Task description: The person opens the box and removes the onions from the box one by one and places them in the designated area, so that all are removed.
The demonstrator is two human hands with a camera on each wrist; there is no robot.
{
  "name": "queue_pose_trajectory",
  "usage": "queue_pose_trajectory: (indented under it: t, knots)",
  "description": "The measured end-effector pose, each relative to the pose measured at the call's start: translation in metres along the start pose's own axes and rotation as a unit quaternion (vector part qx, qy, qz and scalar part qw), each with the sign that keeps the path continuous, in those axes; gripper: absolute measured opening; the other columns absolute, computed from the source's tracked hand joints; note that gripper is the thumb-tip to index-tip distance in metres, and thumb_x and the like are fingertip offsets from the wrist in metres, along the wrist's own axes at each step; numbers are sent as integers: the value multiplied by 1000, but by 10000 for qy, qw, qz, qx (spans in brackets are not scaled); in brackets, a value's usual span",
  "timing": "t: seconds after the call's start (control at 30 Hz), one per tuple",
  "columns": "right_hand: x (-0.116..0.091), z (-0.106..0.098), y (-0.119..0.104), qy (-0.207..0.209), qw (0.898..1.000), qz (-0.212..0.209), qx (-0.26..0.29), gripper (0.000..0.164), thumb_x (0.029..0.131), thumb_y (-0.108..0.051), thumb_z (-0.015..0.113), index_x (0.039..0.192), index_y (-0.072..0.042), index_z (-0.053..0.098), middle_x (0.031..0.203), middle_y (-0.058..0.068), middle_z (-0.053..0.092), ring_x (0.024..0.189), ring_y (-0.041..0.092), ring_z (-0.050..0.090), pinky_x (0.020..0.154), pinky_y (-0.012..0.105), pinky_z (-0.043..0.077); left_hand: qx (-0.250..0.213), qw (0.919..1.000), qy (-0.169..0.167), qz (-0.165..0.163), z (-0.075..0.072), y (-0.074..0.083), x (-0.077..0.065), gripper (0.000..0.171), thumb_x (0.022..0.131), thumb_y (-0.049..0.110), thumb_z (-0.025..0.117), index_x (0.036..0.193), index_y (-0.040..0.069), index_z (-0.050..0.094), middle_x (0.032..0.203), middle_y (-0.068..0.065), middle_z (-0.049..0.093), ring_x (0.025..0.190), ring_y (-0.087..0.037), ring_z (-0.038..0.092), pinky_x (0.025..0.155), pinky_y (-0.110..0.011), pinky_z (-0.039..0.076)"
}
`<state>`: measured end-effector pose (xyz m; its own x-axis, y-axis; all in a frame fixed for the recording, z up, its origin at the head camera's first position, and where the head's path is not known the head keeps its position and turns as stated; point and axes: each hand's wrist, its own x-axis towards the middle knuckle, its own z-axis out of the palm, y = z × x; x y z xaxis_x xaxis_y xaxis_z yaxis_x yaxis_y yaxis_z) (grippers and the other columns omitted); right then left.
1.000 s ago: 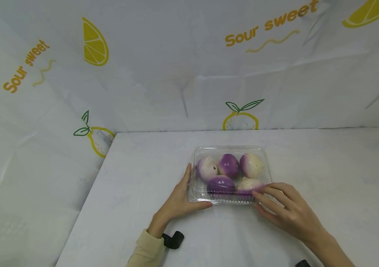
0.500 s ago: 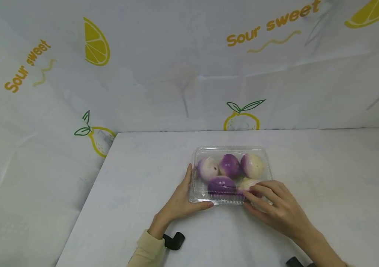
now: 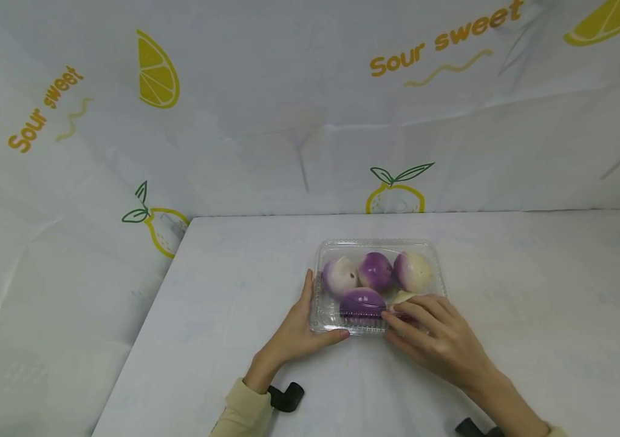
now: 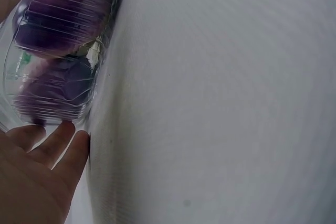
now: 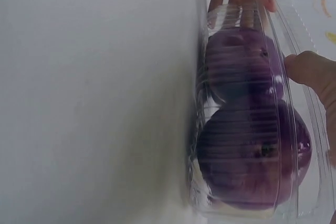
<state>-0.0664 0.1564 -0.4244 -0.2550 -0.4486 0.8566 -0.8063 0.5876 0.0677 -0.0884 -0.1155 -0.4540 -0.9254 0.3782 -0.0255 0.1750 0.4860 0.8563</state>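
A clear plastic clamshell box (image 3: 337, 246) lies on the table, its lid down over several purple-and-white onions (image 3: 362, 301). My left hand (image 3: 300, 331) rests against the box's near left corner, fingers along the left wall and thumb by the front rim. In the left wrist view, the left fingertips (image 4: 64, 131) touch the ribbed end wall. My right hand (image 3: 441, 340) lies over the front right part of the box, loosely bent fingertips at the front rim, covering one onion. In the right wrist view, a right-hand digit (image 5: 307, 69) touches the lid edge.
White cloth covers the table (image 3: 244, 267). A white backdrop (image 3: 266, 103) with lemon prints rises behind its far edge. A black wrist-camera mount (image 3: 286, 397) sits at the left wrist, another (image 3: 476, 428) by the right one.
My right hand has slid leftward along the front rim of the box, from its right corner toward the middle. The left hand and the box have stayed in place.
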Motion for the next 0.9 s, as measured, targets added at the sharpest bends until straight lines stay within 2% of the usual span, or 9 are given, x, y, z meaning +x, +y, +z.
queue_pose_trajectory:
  t: [0.37,0.67,0.9]
  knots:
    - [3,14,-9,-153,9998,90,-26,35,107,-28,53,97,-12,83,90,3,73,85,23,64,79,38,50,-50,10000,27,63,1,-1,-1,134,77,37,89,163,3,-8,172,-19,8,157,-36,21,125,-57,25]
    - [6,24,-17,42,9994,222,-249,34,106,-32,56,97,-13,82,91,5,74,82,25,63,77,39,49,-111,9996,64,268,1,-2,-1,132,77,37,88,163,0,-7,170,-24,10,155,-40,25,124,-59,26]
    - [5,33,-24,254,9973,543,-424,36,105,-35,56,92,-15,83,88,4,73,80,25,63,74,41,48,-136,9993,132,326,1,0,-2,130,78,35,86,162,-2,-5,169,-26,13,154,-42,28,123,-62,27]
